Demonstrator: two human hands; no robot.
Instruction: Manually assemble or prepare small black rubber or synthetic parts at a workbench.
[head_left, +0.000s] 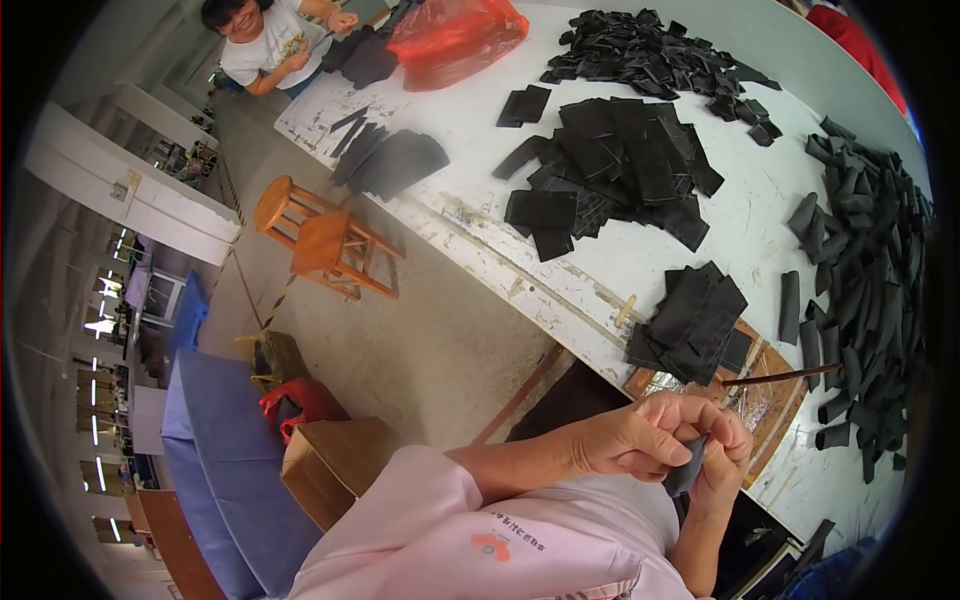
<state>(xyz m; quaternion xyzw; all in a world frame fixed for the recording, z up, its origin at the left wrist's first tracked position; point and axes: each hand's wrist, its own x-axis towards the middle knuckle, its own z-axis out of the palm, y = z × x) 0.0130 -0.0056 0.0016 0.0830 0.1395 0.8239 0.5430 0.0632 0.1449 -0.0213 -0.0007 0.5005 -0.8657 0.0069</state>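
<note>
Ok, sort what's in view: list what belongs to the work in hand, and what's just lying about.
In the work:
- left hand and right hand, both pinching a small black fabric piece
- stack of flat black pieces
- heap of rolled black pieces
- thin brown stick

Lying about:
- wooden stool
- red plastic bag
- cardboard box
- blue cloth

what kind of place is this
Probably a small workshop for hand assembly: a long white worktable bears piles of black cut pieces, both hands work one black piece, and another person works at the far end.
</note>
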